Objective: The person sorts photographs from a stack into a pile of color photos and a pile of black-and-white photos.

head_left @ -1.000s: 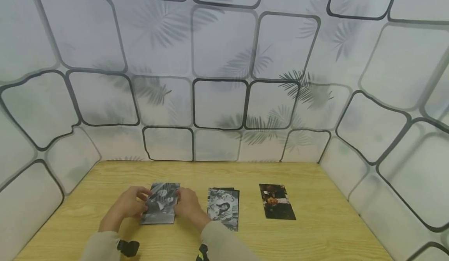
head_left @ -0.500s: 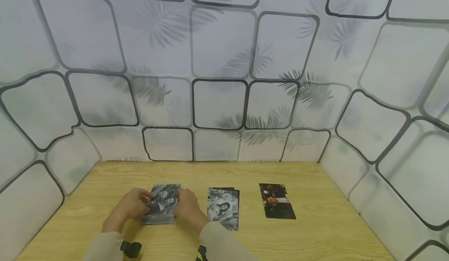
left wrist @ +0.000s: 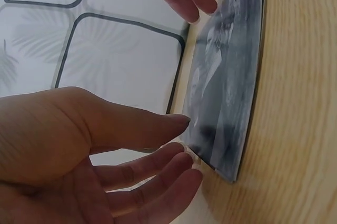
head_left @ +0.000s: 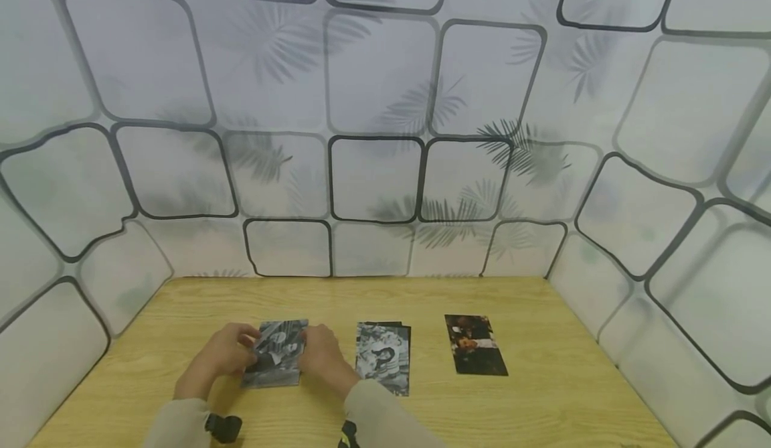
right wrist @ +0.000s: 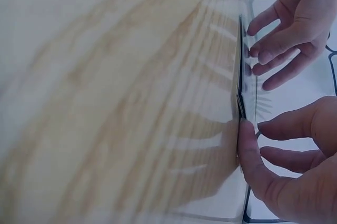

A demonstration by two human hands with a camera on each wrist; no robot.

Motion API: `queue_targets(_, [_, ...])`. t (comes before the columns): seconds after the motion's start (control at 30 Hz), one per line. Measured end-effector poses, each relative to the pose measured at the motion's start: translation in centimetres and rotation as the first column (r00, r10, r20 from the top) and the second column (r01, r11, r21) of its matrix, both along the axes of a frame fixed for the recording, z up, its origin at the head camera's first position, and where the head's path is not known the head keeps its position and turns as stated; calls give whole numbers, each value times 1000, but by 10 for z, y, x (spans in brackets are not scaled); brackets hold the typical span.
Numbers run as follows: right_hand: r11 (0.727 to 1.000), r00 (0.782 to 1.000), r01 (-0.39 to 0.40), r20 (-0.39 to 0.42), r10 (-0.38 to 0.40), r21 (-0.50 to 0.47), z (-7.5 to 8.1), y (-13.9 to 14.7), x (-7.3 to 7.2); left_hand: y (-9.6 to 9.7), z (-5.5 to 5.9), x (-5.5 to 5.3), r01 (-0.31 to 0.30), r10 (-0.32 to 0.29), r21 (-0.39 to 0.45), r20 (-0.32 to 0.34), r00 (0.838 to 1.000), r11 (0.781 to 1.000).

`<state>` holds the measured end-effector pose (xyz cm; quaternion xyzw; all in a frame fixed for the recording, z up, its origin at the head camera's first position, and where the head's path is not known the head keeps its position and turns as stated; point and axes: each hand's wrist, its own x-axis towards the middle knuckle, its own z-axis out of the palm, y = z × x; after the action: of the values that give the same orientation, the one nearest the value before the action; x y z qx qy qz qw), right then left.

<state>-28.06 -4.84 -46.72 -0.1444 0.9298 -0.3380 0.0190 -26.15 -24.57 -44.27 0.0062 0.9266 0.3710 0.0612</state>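
A black-and-white photo (head_left: 278, 354) lies on the left part of the wooden table, between the two hands. In the left wrist view the photo (left wrist: 224, 81) shows a layered edge, as if another lies beneath it. My left hand (head_left: 221, 355) is at its left side, thumb and fingers loosely bent near the edge. At the right side, my right hand (head_left: 325, 357) touches the edge with a fingertip, seen low in the right wrist view, where this hand (right wrist: 295, 171) keeps its fingers apart. The left hand (right wrist: 297, 29) shows above it with spread fingers.
Right of the hands lies a small pile of black-and-white photos (head_left: 382, 357), partly behind the right forearm. A dark colour photo (head_left: 476, 345) lies farther right on the table (head_left: 560, 367). Patterned fabric walls (head_left: 376, 180) enclose the table's back and sides.
The photo between my hands has slid slightly toward me. My left hand has shifted a little to the right. The other photos have stayed in place.
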Motion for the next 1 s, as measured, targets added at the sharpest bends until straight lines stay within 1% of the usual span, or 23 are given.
queue_targets(0.13, [999,999,-31,17,31,-37,3,8,3,1,2,0,12,-12,-9,-17,1000,1000])
queue_targets(0.23, [995,997,-51,48,55,-88,9,18,5,6,6,0,31,-30,22,-32,999,999])
queue_targets(0.3, [988,995,-60,76,71,-140,14,27,6,11,8,-1,45,-43,53,-41,998,998])
queue_targets(0.37, [986,993,-59,90,74,-159,19,38,7,20,9,-2,56,-53,81,-44,998,995])
queue_targets(0.47, [985,993,-54,97,70,-167,22,56,7,36,9,-1,75,-68,116,-58,996,990])
queue_targets(0.53, [984,992,-46,106,65,-174,23,68,5,49,8,1,102,-92,148,-71,993,984])
queue_targets(0.6, [983,991,-39,118,60,-179,25,81,3,62,6,3,137,-123,161,-96,988,977])
queue_targets(0.7, [982,991,-25,128,50,-190,28,100,-1,80,5,4,197,-179,179,-113,977,964])
queue_targets(0.77, [984,993,-23,113,43,-177,31,113,-4,90,4,2,231,-212,183,-117,970,956])
queue_targets(0.87, [987,995,-21,93,36,-161,33,132,-9,104,1,-2,260,-241,205,-110,964,944])
queue_targets(1.0, [991,995,-23,92,36,-134,34,155,-13,119,-5,-8,272,-253,196,-120,960,942])
